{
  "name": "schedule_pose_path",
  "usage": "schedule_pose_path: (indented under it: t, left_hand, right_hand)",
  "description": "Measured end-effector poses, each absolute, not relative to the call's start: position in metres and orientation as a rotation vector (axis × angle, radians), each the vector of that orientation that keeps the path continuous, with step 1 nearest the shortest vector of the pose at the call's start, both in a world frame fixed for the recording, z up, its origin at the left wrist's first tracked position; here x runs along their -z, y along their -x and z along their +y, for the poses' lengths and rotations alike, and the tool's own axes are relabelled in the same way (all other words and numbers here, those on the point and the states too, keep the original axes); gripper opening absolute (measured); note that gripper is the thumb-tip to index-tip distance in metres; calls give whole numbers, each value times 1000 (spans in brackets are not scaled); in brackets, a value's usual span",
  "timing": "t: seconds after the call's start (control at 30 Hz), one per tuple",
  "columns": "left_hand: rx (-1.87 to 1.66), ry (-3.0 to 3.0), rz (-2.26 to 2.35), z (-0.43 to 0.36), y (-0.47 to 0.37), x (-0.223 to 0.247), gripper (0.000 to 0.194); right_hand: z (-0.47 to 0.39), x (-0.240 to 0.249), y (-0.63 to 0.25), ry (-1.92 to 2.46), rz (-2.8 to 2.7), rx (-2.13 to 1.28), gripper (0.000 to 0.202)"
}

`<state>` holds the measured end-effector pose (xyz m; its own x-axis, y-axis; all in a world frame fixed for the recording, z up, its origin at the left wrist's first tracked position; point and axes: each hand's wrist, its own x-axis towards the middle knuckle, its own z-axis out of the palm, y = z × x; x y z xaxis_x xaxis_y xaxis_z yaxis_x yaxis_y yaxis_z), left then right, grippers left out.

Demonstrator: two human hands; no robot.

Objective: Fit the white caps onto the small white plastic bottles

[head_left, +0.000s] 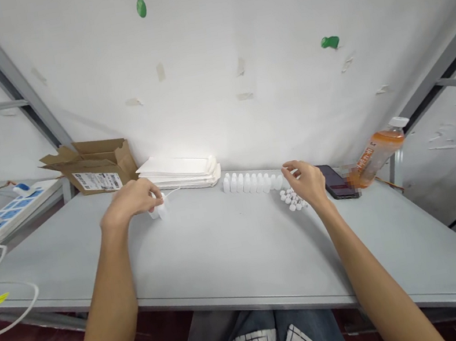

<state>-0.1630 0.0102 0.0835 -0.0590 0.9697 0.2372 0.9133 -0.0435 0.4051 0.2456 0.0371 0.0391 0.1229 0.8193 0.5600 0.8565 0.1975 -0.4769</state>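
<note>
My left hand is closed at the left of the table, its fingertips pinching a small white plastic bottle. A second small white bottle stands right beside it. To the right, a row of several small white bottles stands upright. My right hand is at the right end of this row, thumb and fingers drawn together. Whatever they may hold is too small to make out. Under and beside that hand lies a loose cluster of small white caps.
An open cardboard box and a stack of white envelopes stand along the wall. A phone and a tilted bottle of orange drink are at the right. A power strip and white cable are at the left.
</note>
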Motion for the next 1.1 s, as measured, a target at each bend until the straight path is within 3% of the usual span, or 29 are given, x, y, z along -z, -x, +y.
schedule_pose_path:
  t: [0.07,0.13,0.37,0.57,0.83,1.1]
  left_hand:
    - [-531,-2107,2047,10,156,-87,7]
    - [-598,-2181,1938,9,144,-90,13]
    - [-1338,-2223,1399,-3,52,-52,26]
    - [-1305,-2274,1227,-16,8,-10,24]
    - [-1461,-2183,1333,-7,18,-15,22]
    - [-1471,-1980,1230,0,25,-20,23]
  right_hand:
    - [37,-40,-245,1594,-1670,59,21]
    - [37,-40,-245,1574,-1671,62,20]
    - [30,-41,-228,1268,-1628,-97,29]
    - [12,-35,-192,1145,-1822,-429,31]
    - [5,-16,-172,1106,-1968,-803,27]
    - [-2,-13,-160,1180,-2138,-643,30]
